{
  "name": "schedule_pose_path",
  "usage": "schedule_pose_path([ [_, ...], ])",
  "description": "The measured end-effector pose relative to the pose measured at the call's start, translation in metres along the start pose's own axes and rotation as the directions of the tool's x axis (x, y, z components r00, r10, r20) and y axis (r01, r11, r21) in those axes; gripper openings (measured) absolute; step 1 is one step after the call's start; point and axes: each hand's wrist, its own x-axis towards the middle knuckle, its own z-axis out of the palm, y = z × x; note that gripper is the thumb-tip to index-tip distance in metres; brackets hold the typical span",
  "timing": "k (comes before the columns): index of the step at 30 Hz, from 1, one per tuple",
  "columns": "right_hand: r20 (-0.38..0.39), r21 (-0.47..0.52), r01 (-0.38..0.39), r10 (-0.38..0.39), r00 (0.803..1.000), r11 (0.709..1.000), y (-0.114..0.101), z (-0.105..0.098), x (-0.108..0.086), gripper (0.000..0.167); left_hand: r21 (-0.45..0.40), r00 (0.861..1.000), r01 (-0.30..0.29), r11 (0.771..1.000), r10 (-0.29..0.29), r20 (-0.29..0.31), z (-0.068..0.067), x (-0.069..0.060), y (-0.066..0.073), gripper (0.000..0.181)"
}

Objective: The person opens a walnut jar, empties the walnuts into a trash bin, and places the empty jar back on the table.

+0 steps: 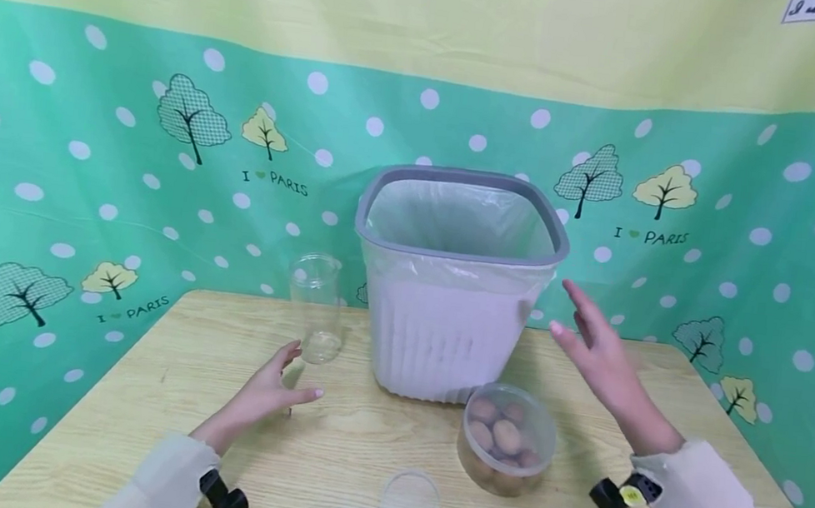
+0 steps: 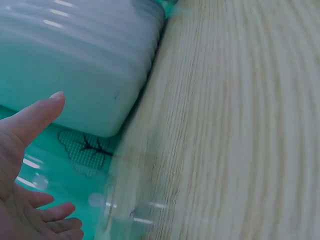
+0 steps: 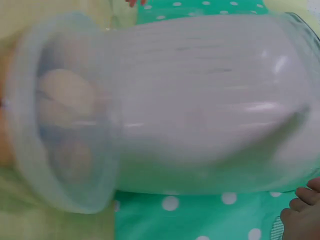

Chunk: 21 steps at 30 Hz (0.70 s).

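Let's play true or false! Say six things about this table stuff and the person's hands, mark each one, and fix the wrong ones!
1. The bin has a see-through bag lining it. True.
2. The round tub has round brown things in it. True.
3. The round tub sits behind the bin. False: it is in front.
4. A clear disc and a clear cup are on the table. True.
5. The clear cup is tipped over. False: it stands upright.
6. The bin is in someone's grip. False: the left hand and right hand are open, holding nothing.
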Motion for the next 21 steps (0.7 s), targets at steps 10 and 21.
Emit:
schedule_pose_path([
  [10, 0.066, 0.003, 0.022, -0.023, 0.998, 1.0, 0.03, 0.026, -0.05, 0.065, -0.032, 0.995, -0.103, 0.994, 0.103, -0.01, 0.028, -0.018, 0.007, 0.1],
  [21, 0.103, 0.069, -0.031, 0.024, 0.994, 0.997, 0.062, 0.035, -0.09, 0.064, -0.103, 0.977, -0.203, 0.974, 0.209, 0.048, 0.051, -0.033, 0.013, 0.093],
])
